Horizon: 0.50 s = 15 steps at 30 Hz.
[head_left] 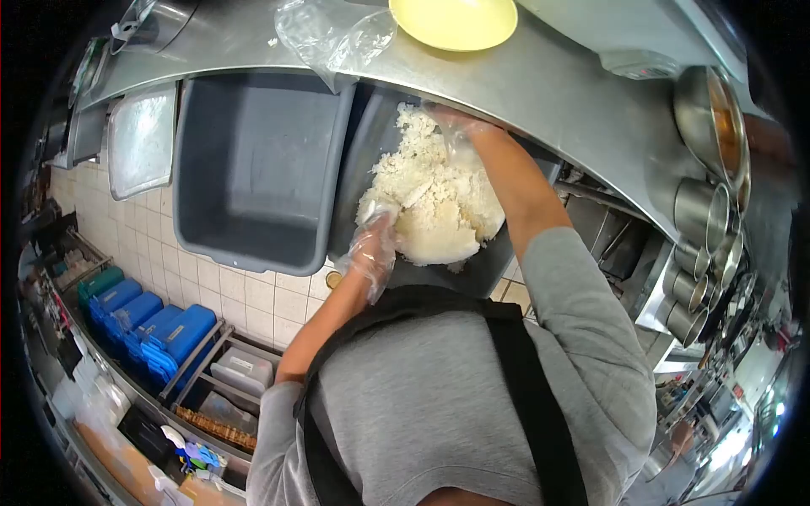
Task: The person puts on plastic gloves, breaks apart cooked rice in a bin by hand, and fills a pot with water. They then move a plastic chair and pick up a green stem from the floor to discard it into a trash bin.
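A large mound of cooked white rice (434,198) lies in a grey plastic tub (359,173) below the counter edge. Part of it forms a smooth, rounded clump on the near side. My left hand (374,243), in a loose clear plastic glove, touches the rice at its near left side; glove folds and rice hide its fingertips. At the far right of the mound is my right hand (460,125), also gloved, with fingers stretched out along the far tub wall against the rice.
Left of the rice stands a second grey tub (257,160). The steel counter (548,76) beyond holds a yellow bowl (456,21) and a crumpled clear plastic bag (333,38). Metal pots (700,215) line the right; blue bins (177,337) stand at lower left.
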### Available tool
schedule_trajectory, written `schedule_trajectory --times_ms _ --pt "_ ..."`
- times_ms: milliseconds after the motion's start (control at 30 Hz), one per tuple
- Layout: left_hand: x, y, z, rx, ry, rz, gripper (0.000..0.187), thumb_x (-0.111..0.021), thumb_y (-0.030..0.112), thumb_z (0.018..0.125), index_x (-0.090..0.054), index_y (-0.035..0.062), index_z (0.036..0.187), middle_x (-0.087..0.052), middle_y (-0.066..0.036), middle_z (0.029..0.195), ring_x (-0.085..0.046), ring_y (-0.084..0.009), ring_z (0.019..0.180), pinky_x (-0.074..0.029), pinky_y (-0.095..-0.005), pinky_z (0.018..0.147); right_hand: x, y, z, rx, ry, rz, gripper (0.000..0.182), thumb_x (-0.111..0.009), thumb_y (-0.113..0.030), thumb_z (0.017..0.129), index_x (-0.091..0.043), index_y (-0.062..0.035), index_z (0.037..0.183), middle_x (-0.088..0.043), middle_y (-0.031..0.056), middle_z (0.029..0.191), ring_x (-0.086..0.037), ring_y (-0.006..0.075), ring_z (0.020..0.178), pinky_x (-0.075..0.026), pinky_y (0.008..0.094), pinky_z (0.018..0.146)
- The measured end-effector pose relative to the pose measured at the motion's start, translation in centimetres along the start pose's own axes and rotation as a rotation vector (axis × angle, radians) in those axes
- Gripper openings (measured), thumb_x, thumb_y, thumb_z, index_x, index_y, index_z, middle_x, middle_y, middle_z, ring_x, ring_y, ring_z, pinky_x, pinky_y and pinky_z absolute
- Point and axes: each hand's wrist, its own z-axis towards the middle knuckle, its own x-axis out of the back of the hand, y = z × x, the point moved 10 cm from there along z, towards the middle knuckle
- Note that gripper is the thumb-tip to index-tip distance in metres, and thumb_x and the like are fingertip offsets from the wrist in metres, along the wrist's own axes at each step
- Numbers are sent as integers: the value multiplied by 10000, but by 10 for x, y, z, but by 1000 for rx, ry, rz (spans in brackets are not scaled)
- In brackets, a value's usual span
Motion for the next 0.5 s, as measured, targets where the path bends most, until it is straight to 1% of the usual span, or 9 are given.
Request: schedule_trajectory --times_ms 33,100,133,167,233,300,367,433,500 --pt "13 -13 11 3 15 -12 557 -542 299 899 -362 -18 1320 -417 -146 1327 -399 -277 1227 -342 -395 985 -11 -3 4 11 -44 -17 602 -627 -279 774 -444 -201 1342 -429 139 1373 -408 288 1269 -296 377 1074" --pt "25 16 -4 -294 206 47 639 -527 346 902 -277 39 1404 -389 -135 1374 -367 -294 1267 -314 -442 1016 -37 -10 -1 31 -170 -59 627 -649 -303 762 -442 -200 1344 -425 145 1374 -407 292 1269 -300 375 1072" --pt "30 9 -11 -175 360 -36 581 -503 368 911 -329 77 1383 -366 -109 1403 -361 -286 1274 -319 -467 1004 -51 -14 -9 40 -251 -79 640 -661 -315 756 -441 -200 1345 -424 147 1374 -406 294 1270 -303 374 1070" --pt "35 7 -6 -173 375 -44 581 -503 368 911 -329 77 1383 -366 -109 1403 -361 -286 1274 -319 -467 1004 -63 -20 -20 45 -328 -104 653 -672 -327 750 -439 -200 1346 -422 150 1375 -405 296 1270 -305 373 1069" --pt "34 -21 22 18 202 -252 526 -562 328 888 -405 67 1317 -487 -108 1273 -482 -244 1146 -401 -342 943 -79 -38 -42 55 -406 -121 666 -683 -340 744 -438 -199 1347 -420 153 1375 -405 298 1270 -307 372 1067" --pt "42 -19 56 -56 173 -203 568 -528 395 894 -391 62 1333 -486 -108 1290 -491 -252 1146 -394 -370 966 -92 -55 -76 60 -582 -441 694 -721 -379 705 -470 -189 1324 -454 146 1338 -451 292 1223 -333 392 1049" --pt "20 -11 57 -45 110 -229 574 -512 417 898 -398 57 1331 -512 -102 1268 -511 -261 1125 -400 -393 968 -96 -81 -108 156 -581 -494 639 -710 -346 713 -500 -181 1293 -476 149 1309 -469 296 1198 -351 395 1033" --pt "19 -11 56 -54 140 -281 522 -527 369 901 -429 63 1313 -540 -104 1234 -528 -273 1102 -415 -412 952 -108 -86 -120 257 -573 -542 584 -699 -314 721 -531 -173 1263 -498 153 1280 -487 300 1173 -368 398 1017" --pt "26 -15 56 -30 167 -120 473 -553 303 898 -452 73 1299 -550 -105 1218 -533 -277 1095 -426 -409 939 -127 -83 -123 467 -367 -523 486 -670 -243 724 -578 -156 1193 -518 156 1240 -489 310 1162 -387 409 995"
